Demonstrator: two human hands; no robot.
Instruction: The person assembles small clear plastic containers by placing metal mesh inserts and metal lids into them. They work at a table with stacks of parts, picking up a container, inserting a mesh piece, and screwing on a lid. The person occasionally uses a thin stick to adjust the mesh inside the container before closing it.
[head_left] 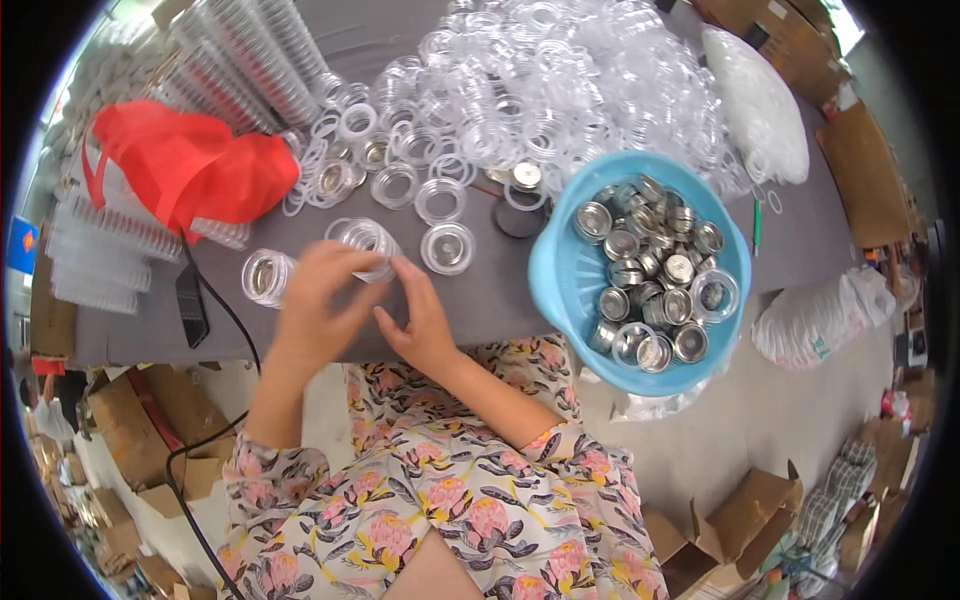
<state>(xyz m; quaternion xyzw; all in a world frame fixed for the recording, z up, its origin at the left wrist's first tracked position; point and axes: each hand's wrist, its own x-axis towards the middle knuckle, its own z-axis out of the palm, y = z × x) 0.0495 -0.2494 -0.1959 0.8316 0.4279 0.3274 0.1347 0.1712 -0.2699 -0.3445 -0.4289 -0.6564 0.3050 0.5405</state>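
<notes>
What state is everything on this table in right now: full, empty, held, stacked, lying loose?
Left hand: closed around the stack of clear round cases.
Right hand: fingertips touching the same stack.
Stack of clear round cases: held over the table edge.
Blue bowl: partly filled with loose metal discs.
Heap of clear cases: piled loose.
Red bag: crumpled, lying flat.
Black phone: lying on the table, cable attached.

The left hand (pixel 318 295) covers part of the clear stack (pixel 366 246) it holds, and the heap of clear rings (pixel 560 90) runs off the top edge.
</notes>
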